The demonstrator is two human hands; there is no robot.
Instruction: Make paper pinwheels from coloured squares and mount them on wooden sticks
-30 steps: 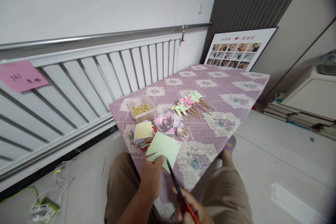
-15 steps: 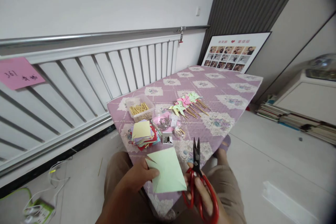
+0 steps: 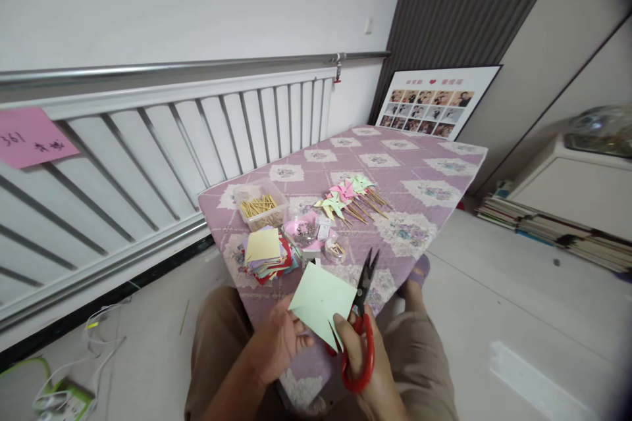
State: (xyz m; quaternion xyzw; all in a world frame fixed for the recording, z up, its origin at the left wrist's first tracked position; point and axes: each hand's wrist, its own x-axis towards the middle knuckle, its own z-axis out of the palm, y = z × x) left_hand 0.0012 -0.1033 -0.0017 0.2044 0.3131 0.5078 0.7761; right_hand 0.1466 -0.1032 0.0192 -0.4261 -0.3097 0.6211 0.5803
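Light green paper square (image 3: 320,299) is held in front of the lap, over the near edge of the table (image 3: 434,164), tilted with 1 corner up. It is pinched at its lower left edge by the left hand (image 3: 281,342), fingers closed on the paper. Red-handled scissors (image 3: 364,306) are gripped by the right hand (image 3: 363,358), fingers curled through the red loops and clamped on them, thumb pressed against the lower right corner of the paper. Scissors are held upright just beside the paper's right edge, black blades pointed up and slightly parted at the tips. Whether the blades touch the paper cannot be told.

Table is covered by a purple floral quilted cloth. On it, just beyond the paper: a stack of coloured paper squares (image 3: 264,253) with a yellow sheet on top, a clear plastic box of wooden sticks (image 3: 259,205) behind it, a clear round dish (image 3: 302,229) with small bits inside, and a small round container (image 3: 336,250) near it. Finished paper pinwheels on sticks (image 3: 345,197) are laid in a row further back. A white slatted radiator cover (image 3: 197,131) is seen on the left, with a pink note (image 3: 29,138) stuck on it. A photo board (image 3: 429,102) is leaned against the far wall. Stacked books (image 3: 553,230) lie on the floor at right.
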